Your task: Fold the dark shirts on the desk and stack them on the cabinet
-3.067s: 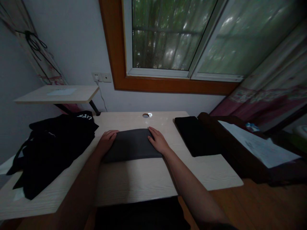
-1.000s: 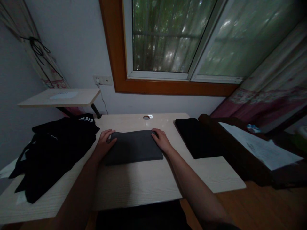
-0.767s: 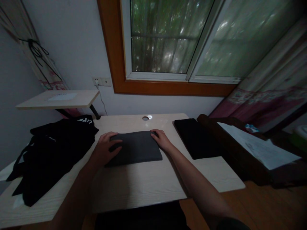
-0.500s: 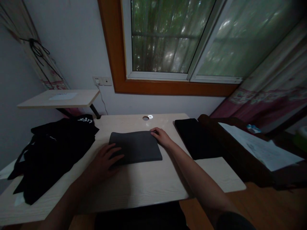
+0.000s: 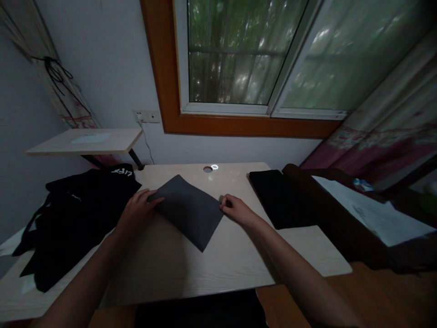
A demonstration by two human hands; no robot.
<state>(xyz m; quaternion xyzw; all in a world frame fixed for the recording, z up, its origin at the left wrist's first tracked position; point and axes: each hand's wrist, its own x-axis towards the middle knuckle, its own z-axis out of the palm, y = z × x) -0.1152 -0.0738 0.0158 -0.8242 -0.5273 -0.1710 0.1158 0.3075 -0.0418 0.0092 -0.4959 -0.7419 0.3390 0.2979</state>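
A thin, dark grey rectangular sheet [image 5: 189, 212] is turned diagonally over the desk, one corner pointing toward me. It may be a flat bag, but I cannot tell. My left hand [image 5: 138, 206] is closed on its left corner, with the thumb on top. At the opposite right corner, the fingers of my right hand [image 5: 237, 210] are pinched together on the edge. To the left lies a heap of black garments [image 5: 82, 209] with white lettering on it. A flat black stack or folded cloth [image 5: 280, 198] rests to the right of my right hand.
The pale wooden desk [image 5: 205, 273] has a round cable hole near the back. A small raised shelf [image 5: 112, 142] with a paper on it stands at the back left. Right of the desk is a dark brown piece of furniture [image 5: 344, 228] bearing white papers [image 5: 368, 209]. A window [image 5: 246, 68] is behind.
The grey sheet has turned clockwise from lying nearly square to the desk to a diagonal. My left hand has moved up and left and closed on its corner; my right hand has come slightly nearer.
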